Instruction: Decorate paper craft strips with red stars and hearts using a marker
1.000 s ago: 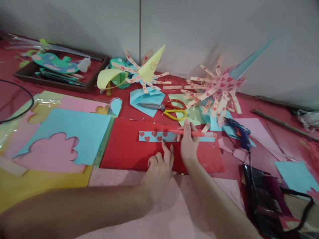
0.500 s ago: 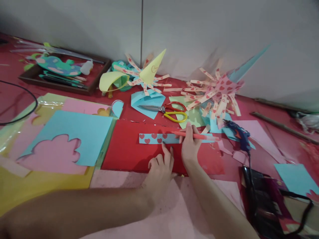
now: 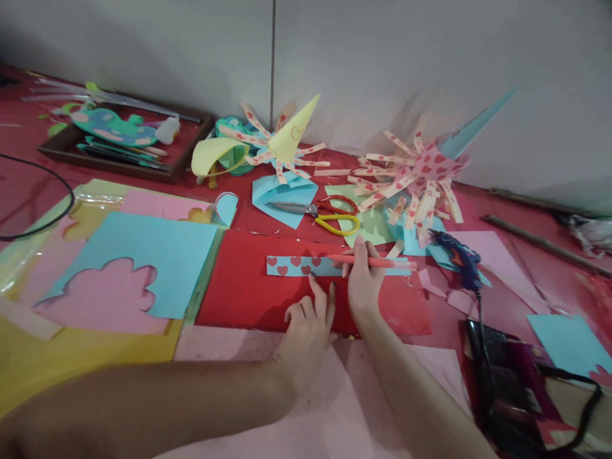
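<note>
A light blue paper strip point(image 3: 287, 270) lies across a red sheet point(image 3: 248, 287), with several red hearts drawn on its left part. My right hand point(image 3: 366, 280) grips a red felt-tip pen point(image 3: 377, 261), its tip over the strip just right of the last hearts. My left hand point(image 3: 308, 325) rests on the red sheet, fingers spread, one fingertip at the strip's lower edge. Scissors point(image 3: 318, 212) with a red and a yellow handle lie behind the strip on blue and green paper.
A brown tray point(image 3: 143, 169) with craft tools stands at the back left. Paper figures with a yellow cone point(image 3: 291, 134) and a blue cone point(image 3: 473, 127) are by the wall. At right are a glue gun point(image 3: 459, 255) and a black pouch point(image 3: 497, 382). Cut paper point(image 3: 186, 255) lies left.
The pen and my right hand have shifted very slightly to the left. My left hand stays in place by the strip, and the hearts look the same.
</note>
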A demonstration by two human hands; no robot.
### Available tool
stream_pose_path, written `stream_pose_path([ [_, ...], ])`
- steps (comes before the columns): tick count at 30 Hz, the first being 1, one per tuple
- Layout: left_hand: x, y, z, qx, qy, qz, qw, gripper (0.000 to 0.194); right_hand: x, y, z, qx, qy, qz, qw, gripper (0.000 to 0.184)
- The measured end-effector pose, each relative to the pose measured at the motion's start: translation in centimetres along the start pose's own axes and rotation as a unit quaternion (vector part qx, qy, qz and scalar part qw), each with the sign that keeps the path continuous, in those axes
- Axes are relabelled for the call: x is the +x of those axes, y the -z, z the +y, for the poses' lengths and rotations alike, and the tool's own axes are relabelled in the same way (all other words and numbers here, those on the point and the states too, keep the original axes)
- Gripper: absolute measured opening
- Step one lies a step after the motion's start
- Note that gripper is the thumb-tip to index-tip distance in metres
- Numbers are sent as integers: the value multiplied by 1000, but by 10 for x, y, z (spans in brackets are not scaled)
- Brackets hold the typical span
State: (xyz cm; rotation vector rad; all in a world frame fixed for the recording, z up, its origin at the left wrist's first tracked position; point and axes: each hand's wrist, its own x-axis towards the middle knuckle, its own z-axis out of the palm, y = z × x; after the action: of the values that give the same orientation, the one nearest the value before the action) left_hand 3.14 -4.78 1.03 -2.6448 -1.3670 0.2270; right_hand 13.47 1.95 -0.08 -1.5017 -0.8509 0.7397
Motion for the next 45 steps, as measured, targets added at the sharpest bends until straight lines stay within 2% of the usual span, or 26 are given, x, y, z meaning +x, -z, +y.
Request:
stream_pose_path([
  [4,2,0,-2,-9,-28,-14,999,50,-3,0,-3,-16,1,-10,1000,40],
  [9,3,-2,-1,28,-40,-16,999,60,-4,0,-5,-12,-2,-7,1000,40],
  [17,4,-2,-2,3,-33,-19,999,58,-4,0,-5,-17,3,1,1000,40],
  [26,3,-2,-2,49,-38,-12,998,61,-3,1,-3,-27,22,-8,999,39],
  [35,0,-2,-1,83,-41,15,996,64,2,1,0,-36,56,5,998,30],
  [45,-1,-9,1,81,-27,90,992,63,2,0,-1,-29,47,3,998,28],
])
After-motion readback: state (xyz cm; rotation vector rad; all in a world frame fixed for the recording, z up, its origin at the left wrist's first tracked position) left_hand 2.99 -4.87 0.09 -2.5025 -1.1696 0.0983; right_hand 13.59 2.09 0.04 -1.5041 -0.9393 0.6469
